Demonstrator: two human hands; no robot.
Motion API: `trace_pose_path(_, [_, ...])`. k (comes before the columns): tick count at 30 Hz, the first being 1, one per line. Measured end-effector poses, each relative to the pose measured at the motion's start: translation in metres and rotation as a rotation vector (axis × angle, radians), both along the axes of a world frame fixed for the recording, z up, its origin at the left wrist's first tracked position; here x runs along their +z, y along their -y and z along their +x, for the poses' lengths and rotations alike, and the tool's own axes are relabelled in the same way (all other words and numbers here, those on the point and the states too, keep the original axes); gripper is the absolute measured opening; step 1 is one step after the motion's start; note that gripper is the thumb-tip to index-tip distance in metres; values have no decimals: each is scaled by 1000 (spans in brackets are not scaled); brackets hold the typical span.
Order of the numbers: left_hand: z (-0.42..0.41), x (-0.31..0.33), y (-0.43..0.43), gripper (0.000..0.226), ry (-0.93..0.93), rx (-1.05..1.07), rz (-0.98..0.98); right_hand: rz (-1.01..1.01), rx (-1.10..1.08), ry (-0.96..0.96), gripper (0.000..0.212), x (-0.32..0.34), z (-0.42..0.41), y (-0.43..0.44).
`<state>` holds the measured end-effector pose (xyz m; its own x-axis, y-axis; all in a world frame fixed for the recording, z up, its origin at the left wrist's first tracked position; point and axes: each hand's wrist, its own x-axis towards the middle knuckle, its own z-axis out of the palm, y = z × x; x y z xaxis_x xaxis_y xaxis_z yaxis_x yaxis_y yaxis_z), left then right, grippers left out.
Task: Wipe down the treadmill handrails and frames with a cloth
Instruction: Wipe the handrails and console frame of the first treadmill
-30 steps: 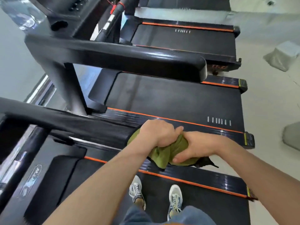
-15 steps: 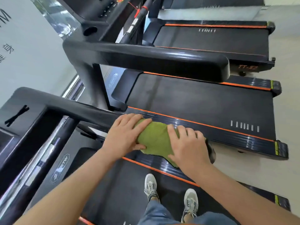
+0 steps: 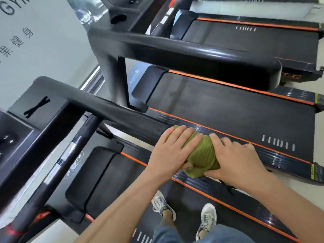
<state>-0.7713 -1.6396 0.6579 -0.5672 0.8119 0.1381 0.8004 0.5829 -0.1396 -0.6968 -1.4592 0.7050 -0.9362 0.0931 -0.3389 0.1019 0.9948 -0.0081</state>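
A green cloth [image 3: 201,153] is wrapped over the end of the black right handrail [image 3: 112,111] of the treadmill I stand on. My left hand [image 3: 172,151] lies flat on the cloth's left side with fingers spread. On the cloth's right side, my right hand [image 3: 235,160] presses and curls under its lower edge. The rail's tip is hidden beneath the cloth and both hands.
The console [image 3: 21,120] sits at the left with a thin inner bar [image 3: 57,165] below it. A second treadmill's handrail [image 3: 184,53] and belt [image 3: 228,106] lie just beyond. A third treadmill [image 3: 254,34] is behind. A frosted wall [image 3: 43,41] stands at left; pale floor [image 3: 306,204] at right.
The hands went from bunching the cloth in fists to pressing it flat over the rail end. The view has swung left and up the rail; the left hand's fingers spread wider.
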Motion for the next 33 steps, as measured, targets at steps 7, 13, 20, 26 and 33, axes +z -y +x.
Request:
trace_pose_path(7, [-72,-6,91,92,-152,52,70,25,120,-274,111,-26,-55,77])
trace_pose_path(13, [-140,8,168,109,-64,292,5,-142,197,-222,107,-10,-146,152])
trace_pose_path(20, [-130,15,161,115,75,609,118,-189,208,-158,99,-8,-176,175])
trace_pose_path(26, [-63,5,124,98,180,519,258,-114,256,-58,107,5,-117,119])
trace_pose_path(33, [-130,38,178,69,192,519,108,-186,191,-350,64,-14,-184,199])
